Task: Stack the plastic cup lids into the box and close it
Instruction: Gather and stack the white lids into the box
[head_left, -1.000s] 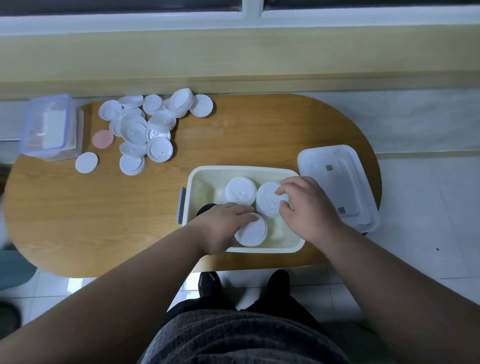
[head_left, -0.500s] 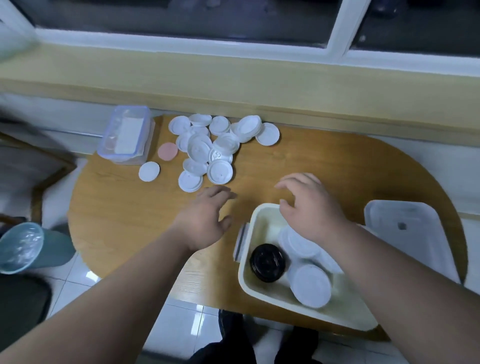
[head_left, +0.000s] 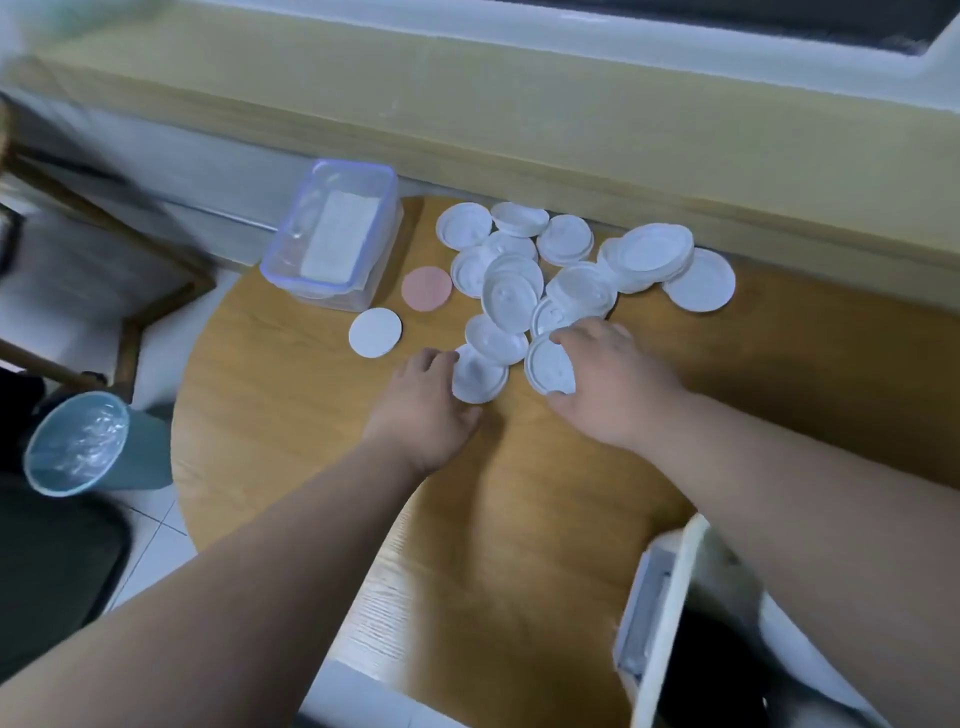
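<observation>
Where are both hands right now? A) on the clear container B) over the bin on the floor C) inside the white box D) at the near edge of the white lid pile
D: the left hand touches the nearest white lid and the right hand spans the lid beside it, at the near edge of the pile.

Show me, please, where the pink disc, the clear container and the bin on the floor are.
pink disc (head_left: 426, 289): head view, centre of its flat face.
clear container (head_left: 336, 234): head view, middle of its lid.
bin (head_left: 78, 441): head view, liner inside its open mouth.
</observation>
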